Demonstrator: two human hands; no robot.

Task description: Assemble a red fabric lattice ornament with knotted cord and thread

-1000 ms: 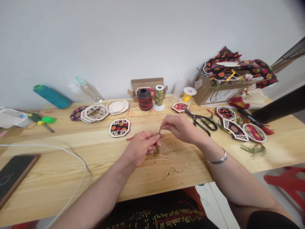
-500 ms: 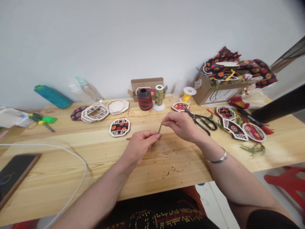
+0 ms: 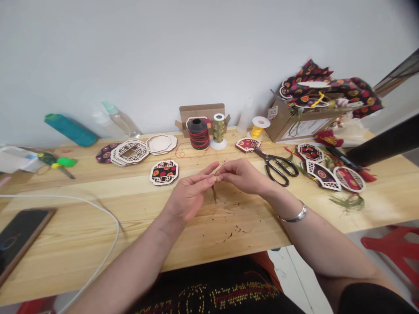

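My left hand (image 3: 193,189) pinches a small olive-green thread bundle (image 3: 214,193) between thumb and fingers; its loose ends hang below the fingertips. The fingers of my right hand (image 3: 238,174) are pressed together at the same spot, touching my left fingertips, and they hide the bundle's top. Behind the hands stand a spool of red and black cord (image 3: 198,134) and a spool of olive thread (image 3: 218,130). Black-handled scissors (image 3: 278,168) lie right of my right hand. A patterned octagonal piece (image 3: 164,172) lies to the left.
A cardboard box (image 3: 294,124) heaped with patterned fabric stands at the back right. Framed ornaments (image 3: 322,175) with tassels lie before it. At the left are a phone (image 3: 22,237), a white cable (image 3: 113,216) and a teal thread cone (image 3: 71,130). Dark scraps dot the table (image 3: 137,235).
My right hand has come down and left to meet my left fingertips. The upright stretch of green thread between the hands is now hidden, and my left index finger has lifted.
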